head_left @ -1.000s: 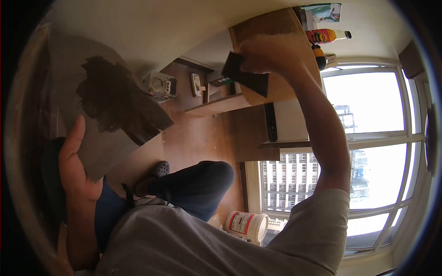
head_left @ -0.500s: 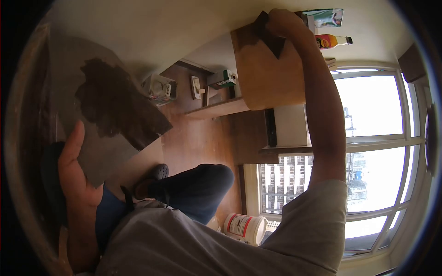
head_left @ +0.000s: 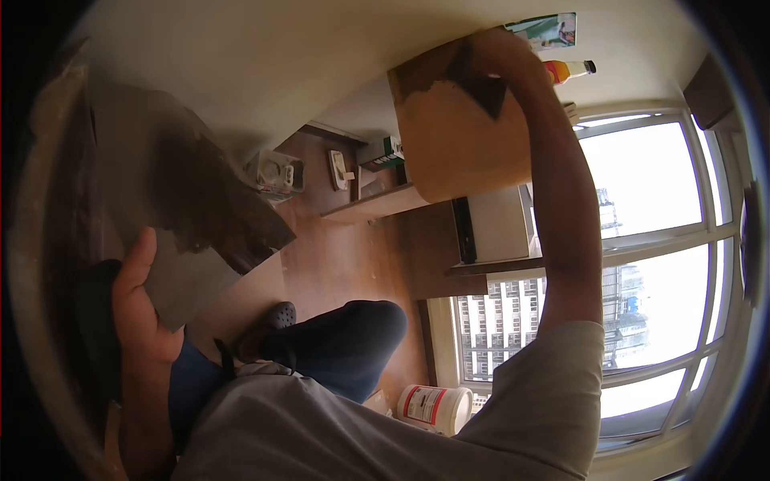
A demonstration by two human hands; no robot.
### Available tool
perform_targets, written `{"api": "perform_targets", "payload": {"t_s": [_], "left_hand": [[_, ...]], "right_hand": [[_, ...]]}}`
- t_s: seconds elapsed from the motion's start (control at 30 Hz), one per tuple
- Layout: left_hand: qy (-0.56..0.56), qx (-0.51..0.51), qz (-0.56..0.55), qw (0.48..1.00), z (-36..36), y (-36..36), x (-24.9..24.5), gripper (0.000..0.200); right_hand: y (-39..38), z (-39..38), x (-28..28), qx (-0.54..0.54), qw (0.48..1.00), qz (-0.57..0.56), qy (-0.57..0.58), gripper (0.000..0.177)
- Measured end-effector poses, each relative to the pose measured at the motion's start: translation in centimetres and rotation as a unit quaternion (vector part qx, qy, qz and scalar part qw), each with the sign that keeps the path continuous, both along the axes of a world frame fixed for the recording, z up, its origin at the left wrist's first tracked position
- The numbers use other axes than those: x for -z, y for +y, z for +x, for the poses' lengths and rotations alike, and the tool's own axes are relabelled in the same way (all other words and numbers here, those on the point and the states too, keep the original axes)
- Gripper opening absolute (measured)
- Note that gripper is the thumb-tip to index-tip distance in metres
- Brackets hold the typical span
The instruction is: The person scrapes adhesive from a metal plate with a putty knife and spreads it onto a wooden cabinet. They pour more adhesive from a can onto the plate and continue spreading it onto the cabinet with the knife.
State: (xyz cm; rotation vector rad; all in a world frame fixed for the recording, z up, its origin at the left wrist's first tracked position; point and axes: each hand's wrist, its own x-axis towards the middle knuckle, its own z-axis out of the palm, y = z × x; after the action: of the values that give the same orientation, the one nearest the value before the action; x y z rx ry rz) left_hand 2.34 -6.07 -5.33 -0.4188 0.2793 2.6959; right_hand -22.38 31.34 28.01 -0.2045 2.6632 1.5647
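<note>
My left hand (head_left: 143,313) is closed on the edge of a flat grey board (head_left: 191,280), thumb on top and fingers hidden beneath. Dark brown paste (head_left: 233,208) is spread thickly over much of that board. At the top of the view, my right hand (head_left: 501,58) grips a dark, flat scraper (head_left: 485,94), its blade lying against a tan-orange panel (head_left: 457,148). A smear of dark brown coats the panel's upper left part, beside the blade. My right fingers are partly blurred.
A bottle (head_left: 565,70) and a green-and-white packet (head_left: 549,30) are beyond my right wrist. A white bucket (head_left: 433,407) stands on the wooden floor (head_left: 337,256) near a window (head_left: 642,184). A clear container (head_left: 277,172) and a green-and-black box (head_left: 381,152) are left of the panel.
The scraper has moved slightly right and downward in the view across the panel, with my right hand. The whole view has shifted a little; my left hand keeps its hold on the board.
</note>
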Motion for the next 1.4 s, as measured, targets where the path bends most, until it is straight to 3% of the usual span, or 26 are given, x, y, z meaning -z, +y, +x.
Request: {"api": "perform_targets", "payload": {"t_s": [0.07,0.13,0.2,0.23,0.3,0.33,0.43,0.57,0.63,0.67,0.83,0.9,1.07,1.23,1.3,1.4], "left_hand": [[0.021,0.004,0.007,1.000,-0.1,0.3,-0.6,0.032],[-0.034,-0.005,0.000,0.999,0.1,0.8,-2.5,0.032],[0.051,0.022,0.052,0.997,0.1,0.7,-1.1,0.036],[0.067,0.029,0.050,0.996,0.0,0.6,-0.4,0.039],[0.063,0.025,0.088,0.994,0.0,0.5,-1.7,0.043],[0.100,0.036,0.155,0.982,0.2,0.1,-0.4,0.046],[0.153,0.043,0.136,0.978,0.6,0.4,-3.2,0.050],[0.209,0.041,0.136,0.968,1.1,-0.1,-2.0,0.058],[0.208,0.044,0.166,0.963,1.2,0.3,-2.3,0.060],[0.212,0.049,0.162,0.962,1.3,0.5,-2.4,0.060],[0.244,0.047,0.134,0.959,1.8,0.9,-3.1,0.056],[0.257,0.047,0.121,0.958,1.8,1.0,-2.8,0.057],[0.259,0.033,0.093,0.961,1.6,1.1,-1.9,0.058],[0.218,0.052,0.146,0.964,1.4,0.6,-1.4,0.058],[0.207,0.047,0.136,0.968,1.5,0.8,-1.4,0.057],[0.200,0.063,0.140,0.968,1.2,0.7,-1.7,0.058]], "right_hand": [[-5.1,3.8,-1.5,0.021,0.995,-0.014,0.094,0.023],[-6.6,8.1,-3.1,-0.068,0.986,-0.083,0.129,0.023],[-9.3,14.0,-1.4,-0.210,0.949,-0.151,0.180,0.022],[-10.0,16.1,-0.2,-0.208,0.937,-0.233,0.154,0.023],[-10.0,19.9,4.1,-0.278,0.859,-0.428,0.038,0.026],[-10.0,22.4,8.0,-0.257,0.792,-0.553,-0.004,0.028],[-8.9,24.6,12.1,-0.275,0.751,-0.595,0.084,0.033],[-8.3,25.6,14.5,-0.294,0.738,-0.599,0.101,0.034],[-8.0,25.7,14.8,-0.291,0.776,-0.541,0.140,0.033],[-7.6,25.5,15.2,-0.290,0.753,-0.574,0.141,0.029],[-7.9,24.4,16.7,-0.277,0.753,-0.571,0.176,0.021],[-8.8,24.1,17.2,-0.257,0.775,-0.558,0.148,0.022],[-9.9,23.7,19.5,-0.289,0.731,-0.615,0.060,0.027],[-11.3,25.7,19.1,-0.314,0.724,-0.613,0.024,0.032],[-10.8,25.9,18.1,-0.330,0.772,-0.540,0.060,0.030],[-10.5,24.8,17.1,-0.330,0.777,-0.529,0.081,0.028]]}}
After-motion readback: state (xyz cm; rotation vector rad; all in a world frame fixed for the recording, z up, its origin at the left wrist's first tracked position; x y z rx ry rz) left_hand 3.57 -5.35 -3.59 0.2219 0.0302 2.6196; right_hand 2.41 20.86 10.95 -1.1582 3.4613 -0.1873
